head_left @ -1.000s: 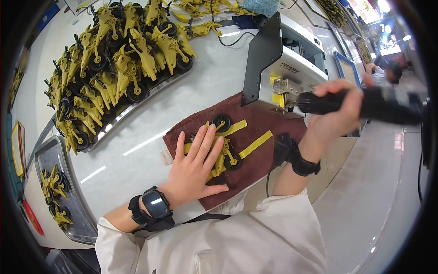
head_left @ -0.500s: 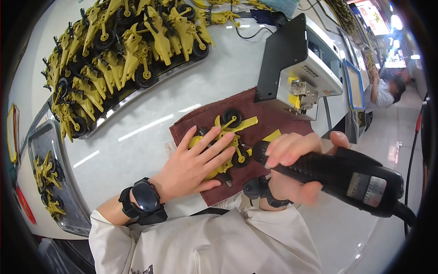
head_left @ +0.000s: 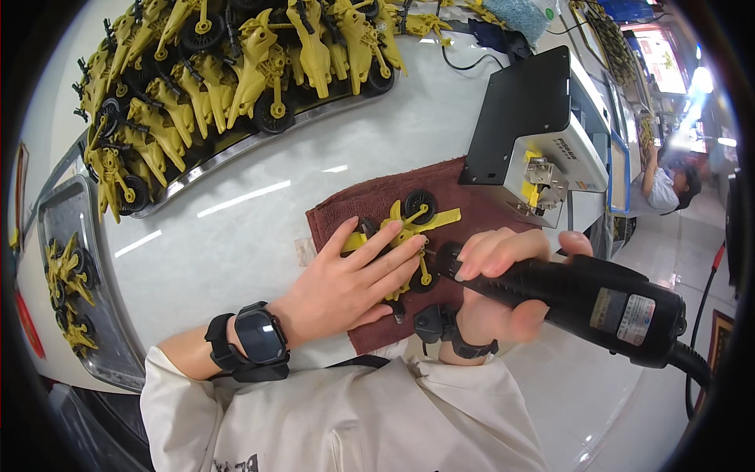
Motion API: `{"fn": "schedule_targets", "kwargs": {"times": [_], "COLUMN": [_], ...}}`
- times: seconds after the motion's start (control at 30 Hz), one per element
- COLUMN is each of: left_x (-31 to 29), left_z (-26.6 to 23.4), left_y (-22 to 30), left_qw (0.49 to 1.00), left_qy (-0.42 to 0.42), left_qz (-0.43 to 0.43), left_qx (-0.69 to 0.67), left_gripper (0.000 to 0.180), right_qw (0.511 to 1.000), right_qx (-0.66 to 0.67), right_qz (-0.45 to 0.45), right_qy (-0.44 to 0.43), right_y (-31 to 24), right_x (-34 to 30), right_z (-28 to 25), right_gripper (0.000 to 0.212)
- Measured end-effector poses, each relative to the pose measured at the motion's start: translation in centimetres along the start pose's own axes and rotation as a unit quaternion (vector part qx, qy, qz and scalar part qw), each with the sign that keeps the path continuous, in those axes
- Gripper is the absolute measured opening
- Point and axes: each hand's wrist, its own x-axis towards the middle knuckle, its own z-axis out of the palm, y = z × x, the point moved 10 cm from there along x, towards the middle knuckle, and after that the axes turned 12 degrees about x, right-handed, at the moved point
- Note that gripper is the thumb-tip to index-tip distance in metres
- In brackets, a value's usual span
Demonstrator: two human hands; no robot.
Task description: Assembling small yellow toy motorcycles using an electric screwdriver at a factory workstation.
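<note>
A yellow toy motorcycle (head_left: 395, 237) with black wheels lies on a dark red cloth (head_left: 346, 206). My left hand (head_left: 354, 267) rests flat across it, fingers stretched and spread, hiding much of its body. My right hand (head_left: 507, 263) is wrapped round a black corded electric screwdriver (head_left: 609, 307). The tool lies nearly level, its nose pointing left at the toy's right side, close to the lower wheel. Whether the bit touches a screw is too small to tell.
A metal tray (head_left: 228, 157) heaped with yellow motorcycles stands at far left. A smaller tray (head_left: 118, 358) below it holds a few parts. Beyond the cloth stands a black and white screw feeder (head_left: 515, 126). A person (head_left: 668, 189) sits farther off at right.
The screwdriver's nose has come left, closer to the toy. My left hand stays spread on the toy. The whole view has shifted slightly.
</note>
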Motion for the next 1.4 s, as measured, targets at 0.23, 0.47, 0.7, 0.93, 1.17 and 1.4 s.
{"fn": "schedule_targets", "kwargs": {"times": [0.23, 0.47, 0.7, 0.93, 1.17, 1.4], "left_x": [0.1, 0.3, 0.4, 0.3, 0.3, -0.2], "left_z": [-0.3, 0.0, 0.1, 0.4, 0.4, 0.5], "left_y": [-0.1, 0.2, 0.2, 0.3, 0.2, 0.0], "left_qw": [1.000, 1.000, 1.000, 0.999, 1.000, 1.000], "left_qy": [0.021, 0.010, 0.004, 0.007, 0.008, 0.006], "left_qz": [-0.004, -0.005, -0.009, -0.006, -0.005, -0.001], "left_qx": [0.002, 0.019, 0.029, 0.031, 0.017, 0.008], "left_gripper": [0.065, 0.063, 0.072, 0.070, 0.070, 0.072], "right_qw": [0.997, 0.999, 0.989, 0.946, 0.990, 0.991], "right_qx": [0.040, 0.031, 0.030, -0.151, 0.036, 0.073], "right_qz": [-0.045, -0.004, -0.147, -0.176, -0.099, -0.105], "right_qy": [-0.057, -0.041, 0.013, 0.227, 0.090, -0.031], "right_y": [0.2, 0.8, -4.7, -6.6, -4.8, -1.8], "right_x": [0.1, 0.0, 1.1, 6.6, 2.7, 0.8], "right_z": [0.5, 0.5, -3.5, -9.8, -4.8, 1.4], "right_gripper": [0.071, 0.071, 0.073, 0.063, 0.070, 0.074]}}
